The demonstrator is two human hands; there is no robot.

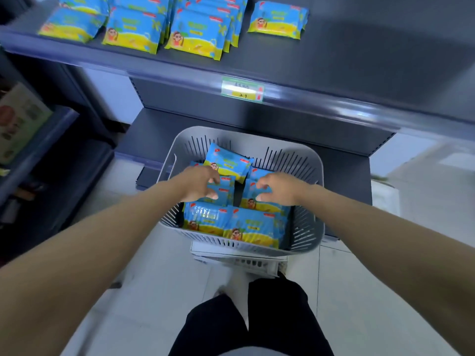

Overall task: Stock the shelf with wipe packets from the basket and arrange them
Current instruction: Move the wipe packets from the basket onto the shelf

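A grey slotted basket [314, 160] stands on the floor below me, holding several blue-and-yellow wipe packets [253, 226]. Both my hands are down inside it. My left hand [198, 185] curls its fingers and thumb round the edge of one upright packet [225, 190]. My right hand [279, 187] does the same on another packet [253, 201] beside it. Above, the dark shelf [359, 60] carries rows of the same packets [198, 34] at the left and a single packet [279, 20] further right.
A price label [243, 89] sits on the shelf's front rail. A lower dark shelf [159, 134] lies behind the basket. Another shelving unit with boxed goods [20, 122] stands at the left. My legs in black trousers [257, 319] are on the pale tiled floor.
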